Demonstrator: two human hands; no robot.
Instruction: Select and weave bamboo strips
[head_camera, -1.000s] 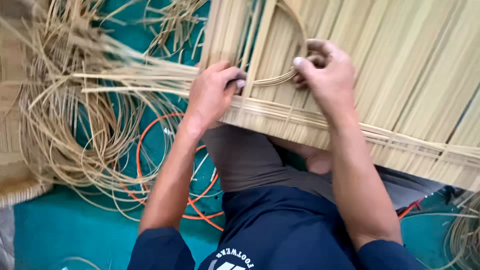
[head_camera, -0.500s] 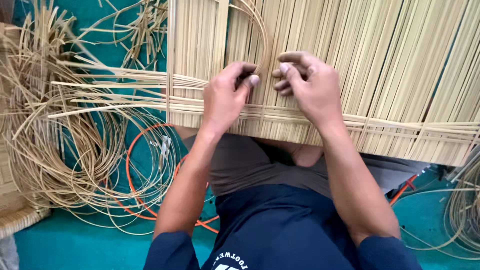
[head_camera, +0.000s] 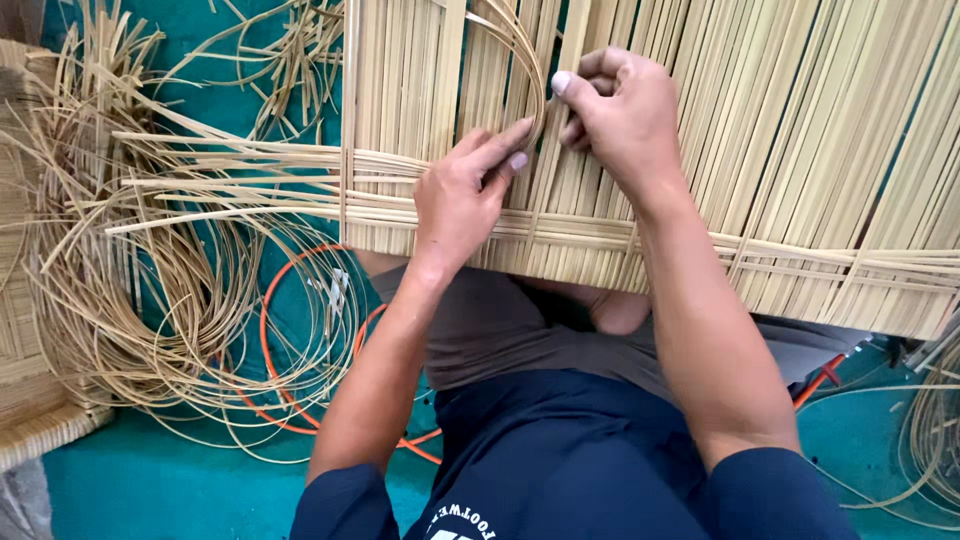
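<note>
A mat of pale upright cane slats (head_camera: 800, 130) lies across my lap, bound near its lower edge by a few horizontal woven strips (head_camera: 850, 265). My left hand (head_camera: 462, 195) rests on the slats with its fingers pinching a thin bent cane strand (head_camera: 525, 60) that arcs up over the mat. My right hand (head_camera: 620, 110) is closed on the same strand a little higher and to the right. The two hands almost touch.
Loose ends of the horizontal strips (head_camera: 220, 185) stick out to the left. A tangle of coiled cane (head_camera: 130, 300) and an orange cord loop (head_camera: 270, 330) lie on the teal floor. A woven panel (head_camera: 25, 400) sits at the far left. More coils (head_camera: 935, 430) lie at right.
Both hands have shifted along the mat while pulling the thin strand through the slats; the strand's loop stands taller now, and my left fingers have stretched toward the right hand.
</note>
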